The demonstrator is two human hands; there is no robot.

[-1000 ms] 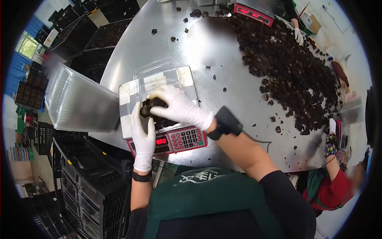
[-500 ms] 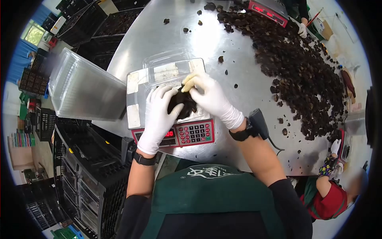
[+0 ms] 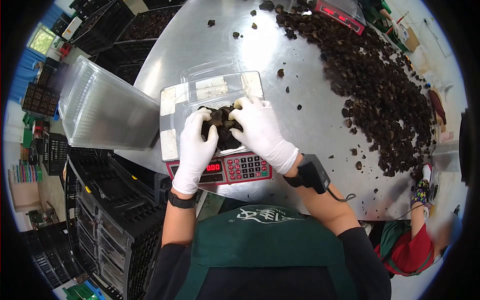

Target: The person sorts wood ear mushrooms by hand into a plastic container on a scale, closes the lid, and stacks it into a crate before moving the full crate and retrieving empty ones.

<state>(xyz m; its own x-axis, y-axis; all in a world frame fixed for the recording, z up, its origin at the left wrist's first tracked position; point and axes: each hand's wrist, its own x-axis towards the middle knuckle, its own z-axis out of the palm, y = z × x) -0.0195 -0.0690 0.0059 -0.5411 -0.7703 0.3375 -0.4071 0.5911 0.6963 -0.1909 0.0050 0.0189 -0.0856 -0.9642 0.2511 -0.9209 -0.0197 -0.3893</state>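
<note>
A clump of dark brown mushrooms, wood-ear-like, lies between my gloved hands in a clear plastic box on a red scale. My left hand curls round the near-left side of the clump, thumb and fingers pressing on it. From the right, my right hand grips the other side, fingertips bent onto the pieces. The box's hinged clear lid leans out over the far edge of the scale. Red digits glow on the display, partly covered by my left wrist.
Left of the scale stands a tall stack of clear plastic boxes. A big heap of dark mushrooms covers the right of the steel table. Another red scale is at the far side. A co-worker in red is at lower right; black crates stand lower left.
My right hand has turned and its fingers now curl down on the clump's right side. My left hand has shifted slightly down. More of the display shows. The far co-worker's hand has moved away from the heap.
</note>
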